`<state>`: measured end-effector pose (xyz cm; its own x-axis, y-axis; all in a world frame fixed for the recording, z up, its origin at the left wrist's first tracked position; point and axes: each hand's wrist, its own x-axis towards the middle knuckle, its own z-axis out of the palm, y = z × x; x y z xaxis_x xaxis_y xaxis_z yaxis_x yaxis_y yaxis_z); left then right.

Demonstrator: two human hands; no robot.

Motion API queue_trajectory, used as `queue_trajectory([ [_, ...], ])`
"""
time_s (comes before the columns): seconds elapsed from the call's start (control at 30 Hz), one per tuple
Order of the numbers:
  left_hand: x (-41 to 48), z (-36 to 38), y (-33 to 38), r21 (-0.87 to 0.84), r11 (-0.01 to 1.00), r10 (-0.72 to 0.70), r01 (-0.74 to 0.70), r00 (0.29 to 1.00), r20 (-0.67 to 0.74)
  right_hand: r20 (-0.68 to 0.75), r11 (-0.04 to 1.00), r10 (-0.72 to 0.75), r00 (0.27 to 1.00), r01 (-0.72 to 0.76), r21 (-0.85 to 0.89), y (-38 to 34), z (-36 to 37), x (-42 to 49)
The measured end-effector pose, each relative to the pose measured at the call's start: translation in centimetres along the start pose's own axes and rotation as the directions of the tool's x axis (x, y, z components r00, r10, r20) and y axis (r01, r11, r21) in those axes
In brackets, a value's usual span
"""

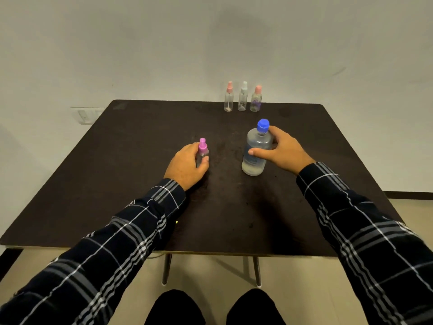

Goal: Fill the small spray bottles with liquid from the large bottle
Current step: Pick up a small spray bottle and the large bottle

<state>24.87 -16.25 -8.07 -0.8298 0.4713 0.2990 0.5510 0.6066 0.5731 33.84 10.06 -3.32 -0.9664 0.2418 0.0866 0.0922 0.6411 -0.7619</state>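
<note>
Head view: both of the task's things stand upright on the dark tabletop (117, 184), side by side and near each other, each already in one of the hands. The left hand (187, 165) is curled round the small spray bottle (202, 154), whose pink sprayer top is on and pointing up. The right hand (281, 151) wraps the large bottle (255, 148) at its shoulder, thumb across the front, blue cap (263, 125) screwed on. The large bottle lies to the right of the small one, long axes parallel and vertical. Both are closed, so I judge that uncapping comes before pouring. Three more spray bottles (242, 97) wait in a row at the far edge, well apart from the hands.
</note>
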Motion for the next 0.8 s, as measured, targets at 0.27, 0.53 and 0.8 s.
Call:
queue_trajectory([
  [0.27, -1.3, 0.6, 0.2, -0.016, 1.0, -0.023, 0.023, 1.0, -0.016, -0.028, 1.0, -0.006, 1.0, 0.006, -0.021, -0.5, 0.6, -1.6],
  [0.53, -2.7, 0.0, 0.0, -0.017, 1.0, -0.019, 0.019, 1.0, -0.006, -0.024, 0.999, 0.003, 1.0, -0.004, -0.041, -1.4, 1.4, -3.2],
  [0.8, -3.6, -0.7, 0.2, -0.029, 0.998, -0.048, 0.048, 0.999, 0.006, -0.024, 0.999, 0.014, 1.0, -0.015, -0.05, -2.0, 1.5, -5.3],
])
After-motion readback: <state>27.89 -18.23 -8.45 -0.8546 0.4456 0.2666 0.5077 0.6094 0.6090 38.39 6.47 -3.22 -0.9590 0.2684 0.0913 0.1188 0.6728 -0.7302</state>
